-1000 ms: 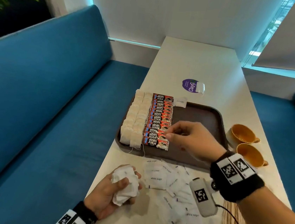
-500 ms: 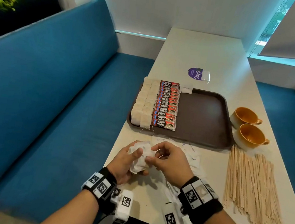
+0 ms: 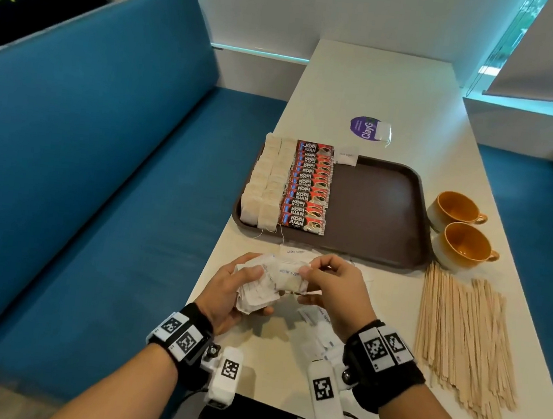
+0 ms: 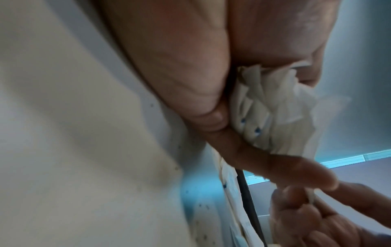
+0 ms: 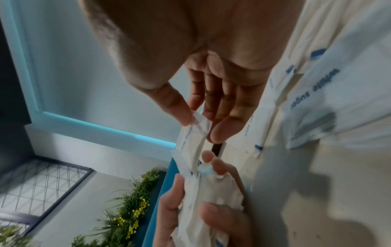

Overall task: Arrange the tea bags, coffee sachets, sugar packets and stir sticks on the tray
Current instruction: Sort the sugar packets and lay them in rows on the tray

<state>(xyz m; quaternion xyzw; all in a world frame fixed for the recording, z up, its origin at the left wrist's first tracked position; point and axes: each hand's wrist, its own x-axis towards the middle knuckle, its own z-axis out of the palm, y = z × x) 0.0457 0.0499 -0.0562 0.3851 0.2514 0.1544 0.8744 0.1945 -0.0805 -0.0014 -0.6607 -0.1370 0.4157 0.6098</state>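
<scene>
We read "KOPI JUAN" on each of the red coffee sachets [image 3: 307,187] stacked in the tray [image 3: 377,207]. "White sugar" is printed in blue on the sugar packet [image 3: 290,274] between our hands, on another packet [image 3: 292,250] lying on the tabletop [image 3: 379,83], and on the loose packets [image 5: 313,86] in the right wrist view. The purple round sticker [image 3: 363,127] reads "ClayG"; its remaining letters are covered.

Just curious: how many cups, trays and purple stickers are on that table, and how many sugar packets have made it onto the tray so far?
Orange cups: 2
Brown tray: 1
Purple sticker: 1
Sugar packet on the tray: 1
Total: 5
</scene>
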